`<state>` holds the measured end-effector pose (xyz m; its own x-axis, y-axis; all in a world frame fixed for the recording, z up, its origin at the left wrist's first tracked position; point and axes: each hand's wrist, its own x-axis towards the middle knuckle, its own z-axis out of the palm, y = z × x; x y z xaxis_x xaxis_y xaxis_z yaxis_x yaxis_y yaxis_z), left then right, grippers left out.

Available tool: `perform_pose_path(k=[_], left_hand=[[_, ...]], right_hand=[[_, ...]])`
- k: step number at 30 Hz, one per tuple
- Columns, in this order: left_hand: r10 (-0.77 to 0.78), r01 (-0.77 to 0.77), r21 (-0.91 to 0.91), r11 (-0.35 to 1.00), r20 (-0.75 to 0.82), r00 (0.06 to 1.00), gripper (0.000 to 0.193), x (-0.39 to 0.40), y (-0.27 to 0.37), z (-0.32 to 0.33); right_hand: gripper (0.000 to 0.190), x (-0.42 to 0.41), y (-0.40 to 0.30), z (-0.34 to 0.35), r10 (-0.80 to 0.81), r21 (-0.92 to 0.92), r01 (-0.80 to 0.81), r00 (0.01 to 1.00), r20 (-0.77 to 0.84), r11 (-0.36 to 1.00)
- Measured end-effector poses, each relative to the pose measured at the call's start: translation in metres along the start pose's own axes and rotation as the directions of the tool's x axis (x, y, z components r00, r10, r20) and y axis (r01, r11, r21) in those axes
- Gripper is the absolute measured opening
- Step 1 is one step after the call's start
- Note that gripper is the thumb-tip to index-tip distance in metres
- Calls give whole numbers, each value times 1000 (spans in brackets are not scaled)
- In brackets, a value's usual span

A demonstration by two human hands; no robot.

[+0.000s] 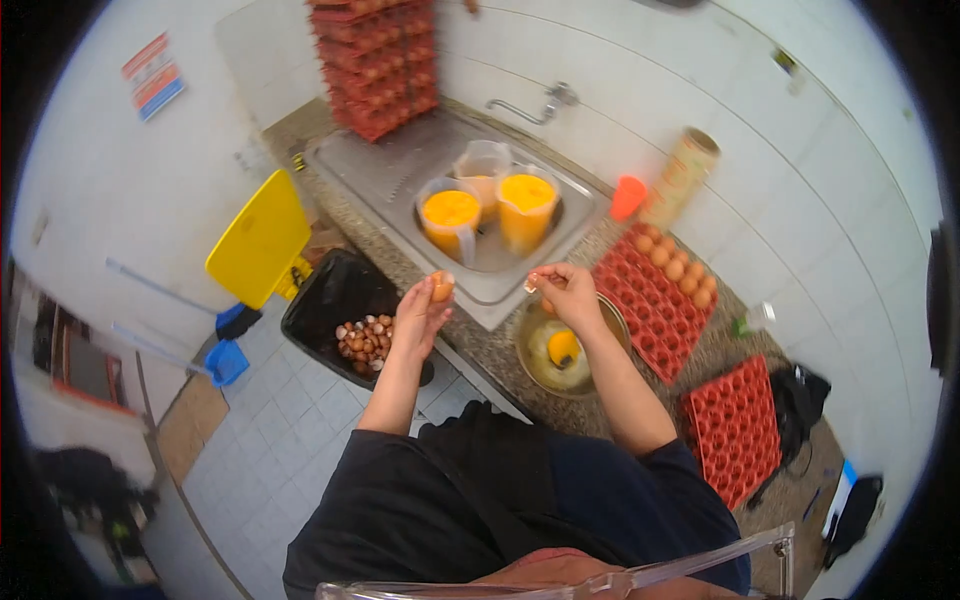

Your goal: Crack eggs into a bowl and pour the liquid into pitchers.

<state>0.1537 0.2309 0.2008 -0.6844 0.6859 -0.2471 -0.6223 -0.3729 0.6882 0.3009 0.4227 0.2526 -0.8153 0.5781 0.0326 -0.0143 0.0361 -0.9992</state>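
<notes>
My left hand (420, 319) holds a brown eggshell (442, 286) between thumb and fingers, near the front edge of the sink. Above the metal bowl (619, 322), my right hand (574, 296) pinches a small bit of eggshell (531, 282). Inside the bowl lie an orange egg yolk (562, 349) and clear egg white. A small dark shape shows beside the yolk; I cannot tell what it is. Part of the bowl is hidden behind my right hand and forearm. Below my left hand, a black bin (322, 300) contains many broken eggshells (365, 343).
Three plastic jugs (450, 217) with yellow egg stand in the steel sink (360, 161). A red egg tray (637, 300) with several eggs (675, 266) sits right of the bowl. Another tray (735, 431) lies nearer. Stacked trays (375, 67) rise behind; the bin's yellow lid (262, 236) stands up.
</notes>
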Motion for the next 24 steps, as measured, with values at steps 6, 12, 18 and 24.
perform_pose_path(k=[6,12,18,24], left_hand=[[436,-209,496,843,-403,804,38,10,71,-116],[338,-31,697,716,-308,889,72,5,109,-231],[288,-95,480,872,-346,893,44,-53,151,-259],[316,-132,422,897,-404,858,32,-65,160,-247]], right_hand=[[20,68,-13,146,-109,-356,211,952,285,910],[24,101,39,262,-257,-501,416,898,357,759],[24,88,6,200,-103,-447,90,995,-6,890],[27,72,-26,8,-507,-810,17,788,-349,586]])
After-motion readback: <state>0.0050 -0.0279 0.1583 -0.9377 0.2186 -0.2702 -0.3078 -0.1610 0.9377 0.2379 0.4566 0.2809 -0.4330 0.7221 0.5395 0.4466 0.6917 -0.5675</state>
